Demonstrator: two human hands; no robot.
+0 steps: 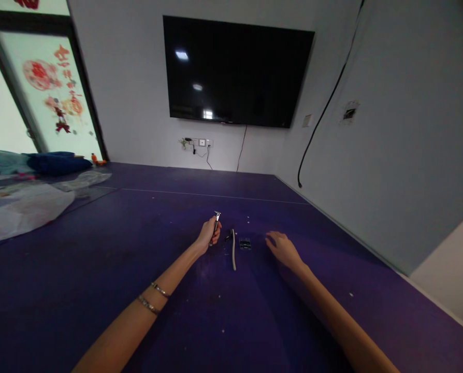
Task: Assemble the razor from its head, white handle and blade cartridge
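My left hand (208,232) is closed around the dark handle of a razor (217,215), whose silver T-shaped head points up and away from me. Just right of it, a short pale cord or tube (233,251) lies lengthwise on the purple surface (200,321). A small dark item (228,235) rests against the cord's far end, too small to make out. Beside these sits a small black case with clear parts (245,243). My right hand (284,250) hovers or rests low to the right of the case, fingers apart and loosely bent, holding nothing.
A wall-mounted television (237,72) hangs ahead above wall sockets (200,142). From the right wall a black cable (324,109) dangles down to the surface's edge. Clear plastic sheeting (33,207) and a dark blue cloth (60,162) lie at the left.
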